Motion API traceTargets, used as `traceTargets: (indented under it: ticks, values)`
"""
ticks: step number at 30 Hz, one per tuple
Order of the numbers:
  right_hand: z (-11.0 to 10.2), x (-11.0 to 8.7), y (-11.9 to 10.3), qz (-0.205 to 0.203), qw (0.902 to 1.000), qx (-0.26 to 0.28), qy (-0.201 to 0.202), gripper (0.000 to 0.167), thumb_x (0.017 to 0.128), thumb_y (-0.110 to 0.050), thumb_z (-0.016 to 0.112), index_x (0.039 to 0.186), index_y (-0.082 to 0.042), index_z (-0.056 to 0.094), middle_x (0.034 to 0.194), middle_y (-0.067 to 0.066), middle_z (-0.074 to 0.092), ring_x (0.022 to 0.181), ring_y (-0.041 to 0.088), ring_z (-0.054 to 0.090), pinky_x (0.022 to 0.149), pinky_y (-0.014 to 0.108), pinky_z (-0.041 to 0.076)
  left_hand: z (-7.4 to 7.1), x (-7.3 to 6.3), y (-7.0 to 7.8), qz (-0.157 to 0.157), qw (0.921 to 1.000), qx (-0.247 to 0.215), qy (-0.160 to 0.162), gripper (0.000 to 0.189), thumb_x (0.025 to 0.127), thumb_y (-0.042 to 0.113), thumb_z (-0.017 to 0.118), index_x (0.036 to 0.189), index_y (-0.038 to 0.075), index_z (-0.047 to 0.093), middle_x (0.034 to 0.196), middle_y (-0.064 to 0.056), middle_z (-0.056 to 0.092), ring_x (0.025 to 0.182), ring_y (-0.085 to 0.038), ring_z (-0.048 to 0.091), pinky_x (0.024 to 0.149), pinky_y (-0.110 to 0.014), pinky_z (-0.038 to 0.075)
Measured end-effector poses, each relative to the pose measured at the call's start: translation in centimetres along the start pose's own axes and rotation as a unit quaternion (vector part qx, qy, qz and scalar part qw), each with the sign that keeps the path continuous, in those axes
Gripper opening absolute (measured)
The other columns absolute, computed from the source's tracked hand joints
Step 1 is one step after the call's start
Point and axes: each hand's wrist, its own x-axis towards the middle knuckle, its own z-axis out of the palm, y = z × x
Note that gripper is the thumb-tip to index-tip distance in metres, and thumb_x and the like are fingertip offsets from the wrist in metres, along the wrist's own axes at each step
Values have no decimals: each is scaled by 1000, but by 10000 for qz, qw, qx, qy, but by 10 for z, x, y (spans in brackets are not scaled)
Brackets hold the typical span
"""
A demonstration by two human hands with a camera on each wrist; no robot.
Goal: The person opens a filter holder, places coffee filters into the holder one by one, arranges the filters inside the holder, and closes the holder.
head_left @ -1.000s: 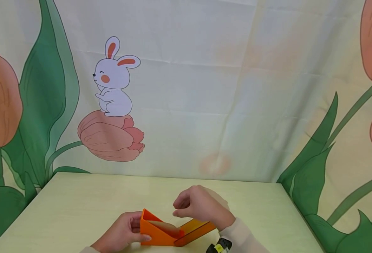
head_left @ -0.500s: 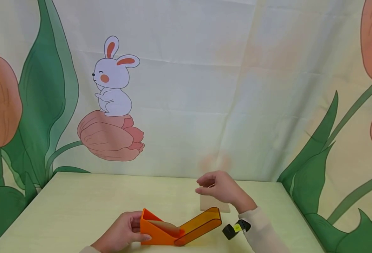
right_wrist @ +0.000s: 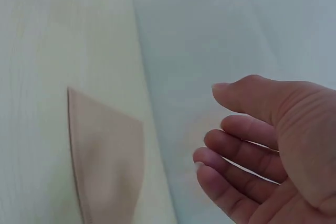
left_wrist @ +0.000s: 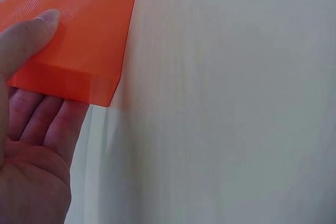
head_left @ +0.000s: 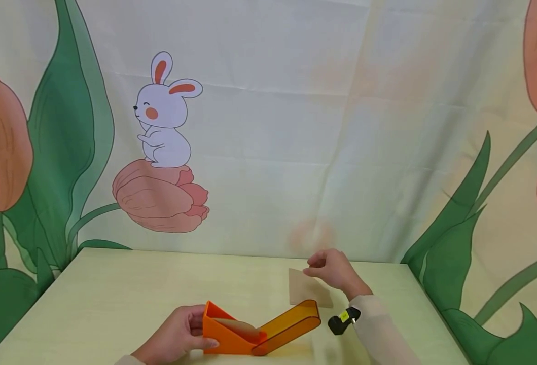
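Note:
My left hand (head_left: 177, 334) grips the left end of an orange wedge-shaped holder (head_left: 227, 338), its thumb on the near side in the left wrist view. A clear amber lid (head_left: 291, 327) swings out to the right from the holder. Inside the holder sits brown paper (head_left: 238, 326) that looks like coffee filters. One flat brown coffee filter (head_left: 300, 289) with a seamed edge (right_wrist: 79, 182) lies on the table behind the lid. My right hand (head_left: 334, 268) hovers above and beside that filter, apart from it, fingers loosely curved and holding nothing.
A pale tabletop (head_left: 136, 284) spreads under everything and ends at a hanging cloth backdrop (head_left: 259, 126) printed with a rabbit and tulips. A black and yellow wrist camera (head_left: 343, 320) hangs below my right sleeve.
My right hand has moved right and away from over the holder and lid to the back right. The flat filter has come into view. My left hand and the holder stay put.

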Motion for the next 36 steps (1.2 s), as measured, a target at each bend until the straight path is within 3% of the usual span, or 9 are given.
traceTargets:
  ticks: [6,13,22,31,36]
  values:
    - [14,17,29,172,9997,-118,158,20,86,-20,84,100,-8,77,92,2,74,84,18,64,81,35,60,0,-1,1,37,10000,15,-33,52,82,22,86,128,8,67,124,-8,73,106,-24,72,94,-33,61]
    - [27,28,47,531,9979,-253,276,16,86,-19,83,97,-8,78,94,4,73,83,20,63,79,36,60,0,-3,3,34,10000,82,-15,52,83,23,86,128,8,66,124,-8,73,105,-24,71,95,-33,61]
    - [36,37,61,1218,9921,-189,245,35,85,-23,85,111,-5,72,104,8,69,93,26,60,91,43,58,1,-2,2,-36,10000,-13,53,53,82,22,86,129,7,66,125,-8,73,105,-24,71,95,-34,61]
    - [39,42,65,1314,9908,-305,72,45,78,-27,91,110,-5,70,105,8,68,94,27,58,91,44,56,1,0,0,1,10000,-33,13,52,82,21,86,129,7,66,125,-8,73,106,-24,71,95,-33,61]
    - [42,45,65,1284,9906,-458,-56,37,77,-24,91,104,-7,72,101,6,68,91,26,58,85,41,57,1,-1,0,14,10000,-34,19,52,82,21,86,129,7,66,125,-8,73,106,-24,71,95,-33,61]
